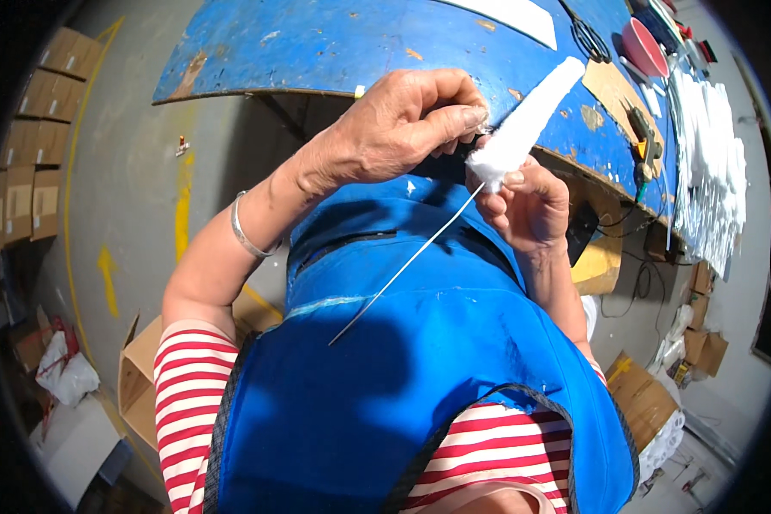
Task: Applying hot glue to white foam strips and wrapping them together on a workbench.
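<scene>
A white, fluffy, cone-shaped piece (535,116) slants up and to the right over the edge of the blue table (317,43). My right hand (531,201) grips its lower end between thumb and fingers. From that end a thin metal rod (403,265) sticks out, running down and left across my blue apron (360,368). Just left of the cone's lower end, my left hand (411,120) is closed in a pinch. Something small and pale shows at its fingertips, too small to name.
Black-handled scissors (589,41), a pink bowl (645,47), a cardboard piece (610,90) and a yellow-and-black hand tool (647,146) lie on the table's right part. White strips (707,163) hang at its right end. Cardboard boxes (47,141) are stacked far left.
</scene>
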Motion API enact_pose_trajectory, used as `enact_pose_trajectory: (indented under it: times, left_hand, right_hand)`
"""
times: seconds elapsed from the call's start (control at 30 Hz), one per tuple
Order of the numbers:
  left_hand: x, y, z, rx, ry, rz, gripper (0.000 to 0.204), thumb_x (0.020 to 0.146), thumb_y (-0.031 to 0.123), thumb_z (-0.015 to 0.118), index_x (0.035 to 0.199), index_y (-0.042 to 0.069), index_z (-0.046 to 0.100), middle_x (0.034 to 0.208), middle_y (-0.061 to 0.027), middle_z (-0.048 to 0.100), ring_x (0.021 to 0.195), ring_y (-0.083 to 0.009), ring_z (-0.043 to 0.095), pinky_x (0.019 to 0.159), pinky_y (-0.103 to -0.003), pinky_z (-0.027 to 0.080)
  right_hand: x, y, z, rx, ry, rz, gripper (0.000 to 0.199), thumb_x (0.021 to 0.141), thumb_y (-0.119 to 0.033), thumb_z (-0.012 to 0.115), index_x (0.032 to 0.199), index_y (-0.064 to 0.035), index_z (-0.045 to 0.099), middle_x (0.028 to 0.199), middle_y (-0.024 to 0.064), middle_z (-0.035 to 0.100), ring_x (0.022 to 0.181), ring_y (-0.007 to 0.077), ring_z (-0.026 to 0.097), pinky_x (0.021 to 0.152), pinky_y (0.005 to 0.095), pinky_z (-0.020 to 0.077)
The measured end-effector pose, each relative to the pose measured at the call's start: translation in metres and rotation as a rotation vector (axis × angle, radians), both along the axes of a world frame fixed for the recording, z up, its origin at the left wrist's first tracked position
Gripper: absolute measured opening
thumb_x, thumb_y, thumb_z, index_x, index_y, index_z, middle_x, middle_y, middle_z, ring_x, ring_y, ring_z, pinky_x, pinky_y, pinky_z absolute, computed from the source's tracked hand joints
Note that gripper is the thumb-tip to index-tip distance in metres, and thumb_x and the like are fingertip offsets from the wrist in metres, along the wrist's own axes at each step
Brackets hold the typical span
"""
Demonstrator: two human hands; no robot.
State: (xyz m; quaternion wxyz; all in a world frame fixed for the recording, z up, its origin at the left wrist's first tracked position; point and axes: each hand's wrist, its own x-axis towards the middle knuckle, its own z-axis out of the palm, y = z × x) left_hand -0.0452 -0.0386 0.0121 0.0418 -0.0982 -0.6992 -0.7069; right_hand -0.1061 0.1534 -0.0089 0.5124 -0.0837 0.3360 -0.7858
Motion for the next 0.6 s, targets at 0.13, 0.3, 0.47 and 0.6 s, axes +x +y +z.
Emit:
enact_pose_trajectory:
  times: [0.13, 0.3, 0.47, 0.6]
  left_hand:
    - [0.007, 0.002, 0.000, -0.094, 0.136, 0.111, 0.016, 0.088, 0.014, 0.054, 0.093, -0.001, 0.059, 0.071, -0.0032, 0.057, 0.066, -0.0091, 0.052, 0.060, -0.023, 0.045]
    - [0.008, 0.001, -0.003, -0.429, 0.421, 0.107, 0.014, 0.080, 0.005, 0.061, 0.093, 0.001, 0.061, 0.079, -0.0075, 0.060, 0.071, -0.0138, 0.057, 0.067, -0.024, 0.048]
    - [0.007, 0.009, -0.003, -0.349, 0.345, 0.148, 0.010, 0.081, 0.005, 0.057, 0.086, -0.002, 0.060, 0.074, -0.0097, 0.060, 0.065, -0.0173, 0.058, 0.060, -0.026, 0.047]
    - [0.010, 0.008, 0.000, -0.182, 0.104, 0.084, 0.014, 0.085, 0.011, 0.055, 0.088, -0.002, 0.059, 0.074, -0.0046, 0.058, 0.068, -0.0096, 0.054, 0.062, -0.023, 0.045]
  right_hand:
    - [0.000, 0.000, 0.000, 0.001, -0.023, -0.031, 0.037, 0.077, -0.013, 0.050, 0.105, 0.0113, 0.046, 0.081, 0.0178, 0.054, 0.054, 0.0154, 0.051, 0.040, 0.0216, 0.0440]
    - [-0.001, 0.000, -0.003, -0.024, -0.027, -0.001, 0.035, 0.079, -0.015, 0.049, 0.103, 0.0110, 0.048, 0.076, 0.0163, 0.055, 0.052, 0.0149, 0.050, 0.039, 0.0213, 0.0438]
    - [-0.001, 0.001, 0.002, -0.048, -0.061, 0.027, 0.034, 0.083, -0.020, 0.048, 0.100, 0.0096, 0.049, 0.073, 0.0156, 0.055, 0.052, 0.0156, 0.051, 0.039, 0.0221, 0.0428]
    - [0.012, 0.009, 0.014, 0.301, 0.566, -0.125, 0.024, 0.088, -0.018, 0.051, 0.093, 0.0056, 0.053, 0.070, 0.0127, 0.055, 0.055, 0.0132, 0.052, 0.047, 0.0220, 0.0433]
